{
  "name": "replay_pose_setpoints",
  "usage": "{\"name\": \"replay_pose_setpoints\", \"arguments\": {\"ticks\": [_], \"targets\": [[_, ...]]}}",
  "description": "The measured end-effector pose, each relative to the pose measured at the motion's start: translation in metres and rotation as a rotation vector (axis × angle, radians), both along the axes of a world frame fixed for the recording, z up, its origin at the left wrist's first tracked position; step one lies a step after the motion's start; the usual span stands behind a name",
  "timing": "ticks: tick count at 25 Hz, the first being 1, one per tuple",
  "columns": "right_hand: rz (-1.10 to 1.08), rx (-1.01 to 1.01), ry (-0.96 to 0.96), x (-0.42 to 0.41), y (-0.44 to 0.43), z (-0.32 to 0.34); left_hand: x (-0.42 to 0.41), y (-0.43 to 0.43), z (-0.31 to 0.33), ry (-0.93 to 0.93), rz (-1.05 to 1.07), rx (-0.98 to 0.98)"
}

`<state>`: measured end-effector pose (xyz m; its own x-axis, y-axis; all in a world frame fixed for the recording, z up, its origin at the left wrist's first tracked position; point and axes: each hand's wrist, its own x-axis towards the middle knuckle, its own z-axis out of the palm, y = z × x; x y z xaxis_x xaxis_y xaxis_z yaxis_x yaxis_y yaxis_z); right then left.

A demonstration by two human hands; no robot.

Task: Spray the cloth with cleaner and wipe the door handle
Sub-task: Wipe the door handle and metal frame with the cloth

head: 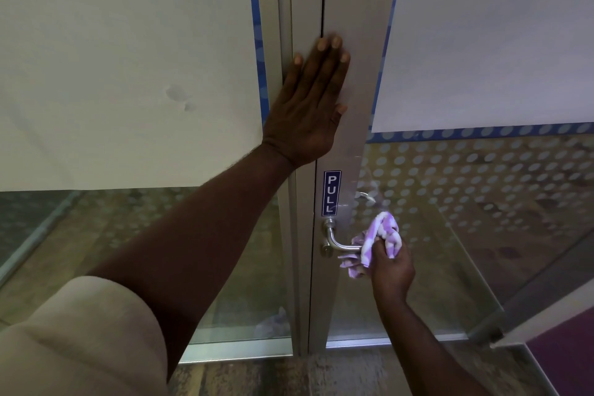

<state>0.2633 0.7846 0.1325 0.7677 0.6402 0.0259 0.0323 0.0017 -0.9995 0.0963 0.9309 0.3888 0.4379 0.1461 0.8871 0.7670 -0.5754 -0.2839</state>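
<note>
A silver lever door handle (337, 239) sticks out of the metal door frame (356, 42) below a blue PULL label (331, 193). My right hand (392, 270) grips a purple-and-white cloth (379, 239), bunched and pressed around the outer end of the handle. My left hand (313, 103) lies flat with fingers spread against the door frame, well above the label. No cleaner bottle is in view.
The door is glass with frosted panels (498, 26) above and a dotted film (466, 177) at handle height. A fixed glass panel (128, 58) stands to the left. The floor (257, 376) is patterned carpet; a purple surface (565, 363) lies at the lower right.
</note>
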Motion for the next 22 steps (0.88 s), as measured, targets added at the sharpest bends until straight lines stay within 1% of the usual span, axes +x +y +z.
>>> {"name": "replay_pose_setpoints", "arguments": {"ticks": [4, 6, 12, 14, 17, 19, 22], "targets": [[-0.07, 0.063, 0.131, -0.008, -0.006, 0.001, 0.0, -0.002, 0.0, 0.005, -0.013, -0.014], [-0.091, 0.082, 0.127, -0.011, -0.011, 0.002, 0.0, -0.003, 0.0, 0.01, -0.013, -0.018], [-0.133, 0.005, 0.13, -0.025, -0.022, 0.001, -0.002, -0.009, 0.003, 0.014, -0.009, -0.028], [-0.082, 0.005, 0.113, -0.033, -0.032, 0.001, -0.003, -0.011, 0.004, 0.022, -0.006, -0.038], [0.059, -0.017, 0.038, -0.043, -0.05, 0.005, -0.005, -0.014, 0.005, 0.042, -0.009, -0.051], [0.136, 0.035, 0.121, -0.047, -0.06, 0.018, -0.005, -0.017, 0.007, 0.046, -0.023, -0.069], [0.166, 0.123, 0.213, -0.044, -0.066, 0.045, -0.009, -0.023, 0.012, 0.065, -0.052, -0.13]]}}
